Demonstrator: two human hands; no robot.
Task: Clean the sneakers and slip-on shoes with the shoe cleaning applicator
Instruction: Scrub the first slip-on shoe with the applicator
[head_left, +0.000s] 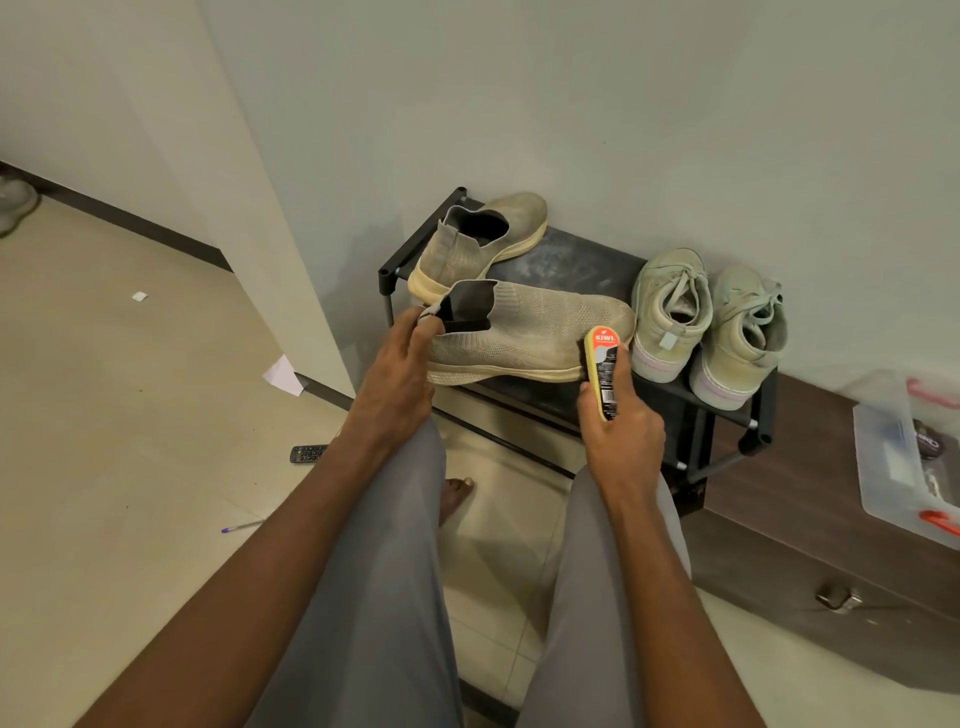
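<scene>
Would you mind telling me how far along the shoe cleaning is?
Nothing looks finished yet. In hand: the left hand grips the heel of the near slip-on while the right hand presses the applicator against its side. Left: the other slip-on and both sneakers on the rack.

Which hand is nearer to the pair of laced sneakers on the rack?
The right hand. It holds the applicator just in front of and left of the sneakers. The left hand is farther away, pinching the heel of the slip-on shoe at its opposite end.
</scene>
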